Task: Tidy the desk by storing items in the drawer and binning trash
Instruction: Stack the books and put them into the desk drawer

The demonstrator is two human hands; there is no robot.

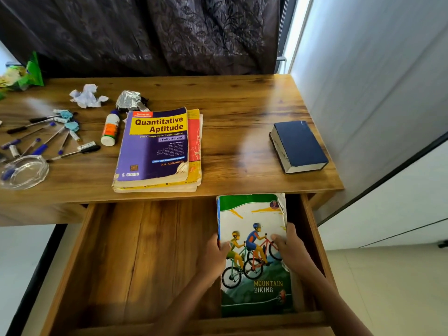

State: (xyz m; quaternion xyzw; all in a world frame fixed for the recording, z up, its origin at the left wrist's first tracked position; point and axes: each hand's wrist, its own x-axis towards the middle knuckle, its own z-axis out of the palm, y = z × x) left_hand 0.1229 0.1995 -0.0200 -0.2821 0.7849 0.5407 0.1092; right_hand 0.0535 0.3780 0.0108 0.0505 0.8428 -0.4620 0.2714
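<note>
Here both hands, left [214, 257] and right [292, 251], grip the book [254, 258] by its side edges inside the open drawer [135, 258].

Purple/yellow aptitude book [155, 146], navy hardback [300, 144], green/white biking book [254, 253] w/ cyclists, brown woodgrain desk [230, 98], dark leaf-pattern curtain [145, 32]

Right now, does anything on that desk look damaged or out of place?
Yes. The purple book has a torn, curling lower corner. Pens lie scattered at the left beside a glass dish. Crumpled paper and a foil wad sit behind them. Both hands, left and right, hold the biking book in the drawer.
</note>
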